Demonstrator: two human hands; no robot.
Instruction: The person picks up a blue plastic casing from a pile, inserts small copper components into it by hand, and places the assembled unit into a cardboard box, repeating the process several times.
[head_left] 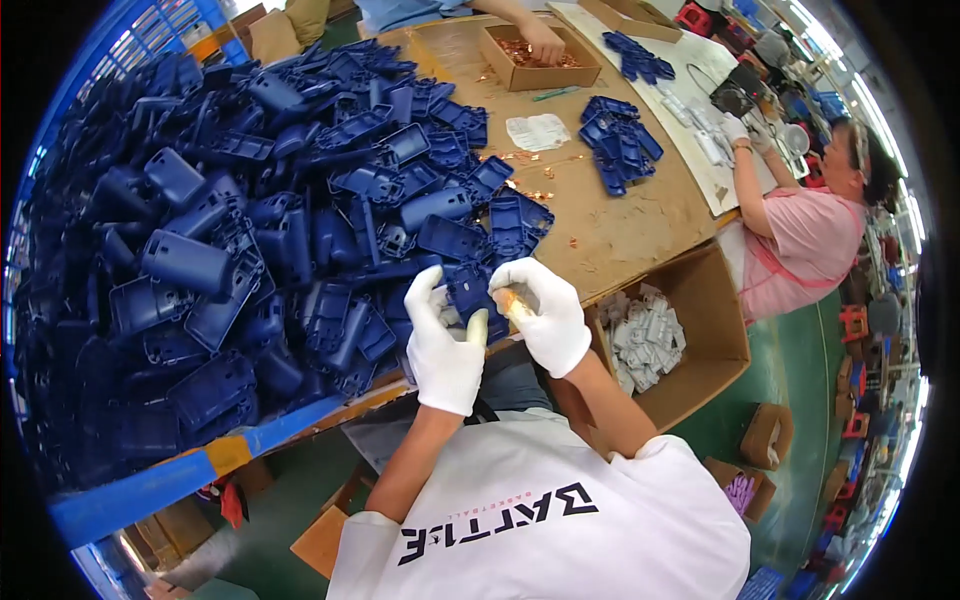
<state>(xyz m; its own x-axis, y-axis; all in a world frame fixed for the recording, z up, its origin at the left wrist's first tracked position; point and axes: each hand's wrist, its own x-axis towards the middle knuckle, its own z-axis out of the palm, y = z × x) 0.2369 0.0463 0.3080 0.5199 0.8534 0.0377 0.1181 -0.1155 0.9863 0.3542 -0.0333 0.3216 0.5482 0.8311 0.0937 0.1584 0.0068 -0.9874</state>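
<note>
Both my hands wear white gloves and meet at the near edge of the bench. My left hand (pixel 443 345) is closed on a blue plastic housing (pixel 470 289), thumb in front and fingers along its left side. Close beside it, my right hand (pixel 545 315) has its thumb and fingers pinched together at the housing's right side; its thumb tip is stained orange-brown. Whatever the pinch holds is too small to make out. A large heap of similar blue housings (pixel 188 262) fills the left side, reaching right up to my hands. Small copper-coloured pieces (pixel 536 194) lie scattered beyond them.
A cardboard box of copper-coloured pieces (pixel 545 79) stands at the far side, with another person's hand (pixel 543 42) in it. Stacked blue housings (pixel 618 145) lie right. An open carton (pixel 708 325) holds white parts. A co-worker in pink (pixel 805 235) sits at right.
</note>
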